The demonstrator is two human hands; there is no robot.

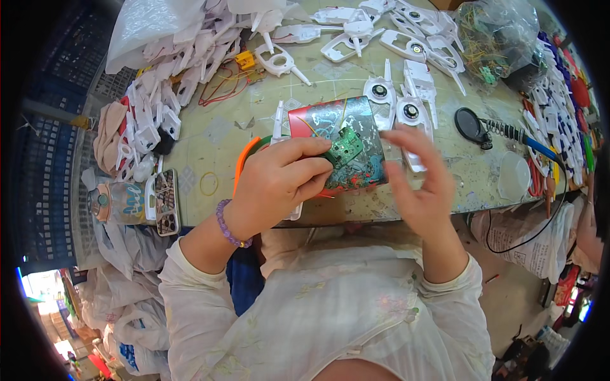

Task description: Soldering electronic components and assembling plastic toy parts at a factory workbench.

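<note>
Head view, frame centre: your left hand (273, 173) pinched the green circuit board (347, 148) at its left edge; your right hand (424, 185), fingers spread, stood farther off, rightward.

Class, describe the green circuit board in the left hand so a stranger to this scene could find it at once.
On the worktable, find the dark, scuffed rectangular block with a red end, in front of the person. Over it, the left hand pinches the small circuit board. Its green face sets it apart from the white plastic parts nearby.
</note>
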